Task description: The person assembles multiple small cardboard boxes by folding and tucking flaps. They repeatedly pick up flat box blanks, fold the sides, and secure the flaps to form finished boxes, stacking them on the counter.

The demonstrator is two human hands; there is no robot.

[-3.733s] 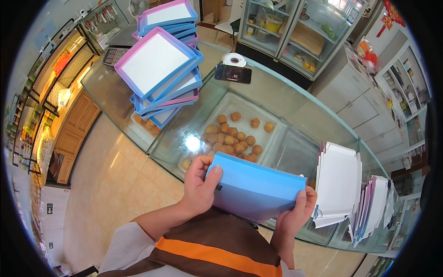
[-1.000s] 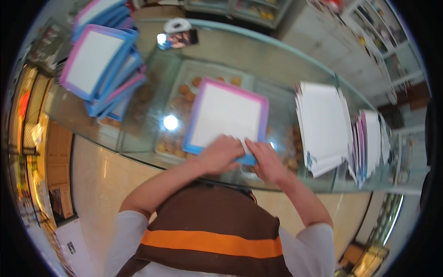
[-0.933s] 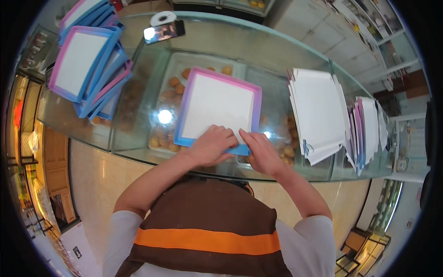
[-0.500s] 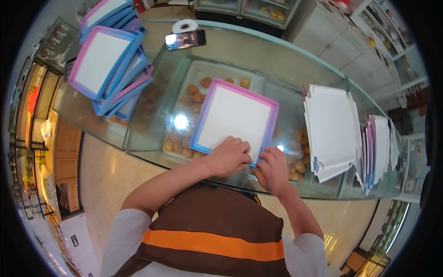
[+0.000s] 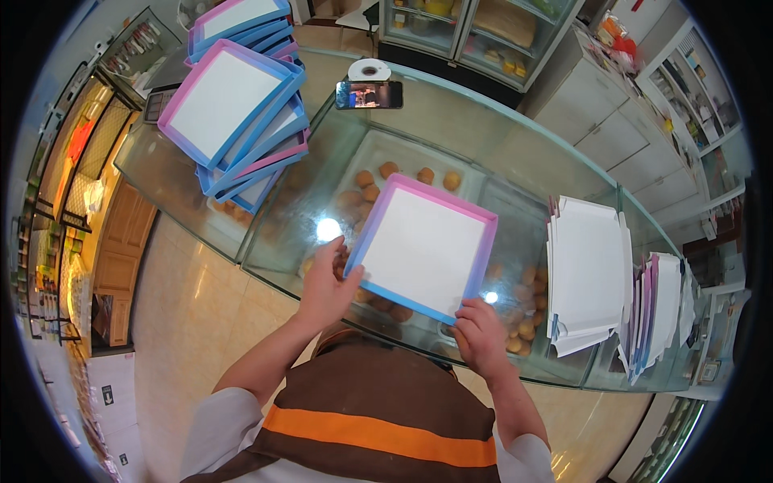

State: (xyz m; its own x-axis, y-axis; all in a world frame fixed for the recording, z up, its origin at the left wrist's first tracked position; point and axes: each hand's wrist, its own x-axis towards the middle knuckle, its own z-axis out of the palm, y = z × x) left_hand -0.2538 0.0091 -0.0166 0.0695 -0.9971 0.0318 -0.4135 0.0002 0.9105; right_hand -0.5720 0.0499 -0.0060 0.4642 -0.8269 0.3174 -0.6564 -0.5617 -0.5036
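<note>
Head view: shallow white box lid [image 5: 423, 249], pink-and-blue rim.

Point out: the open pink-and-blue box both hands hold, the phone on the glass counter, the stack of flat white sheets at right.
open pink-and-blue box [image 5: 421, 249], head view, white inner floor
dark phone [image 5: 369, 95], head view, middle of its screen
stack of flat white sheets [image 5: 588, 270], head view, top sheet's centre

Both forearms come up from the lower edge, bare below short sleeves, elbows bent and angled inward. The left hand [image 5: 326, 283] is raised higher, fingers curled and thumb up, gripping. The right hand [image 5: 481, 336] sits lower and nearer the body, its fingers bent in a loose pinch, knuckles facing the camera.
</note>
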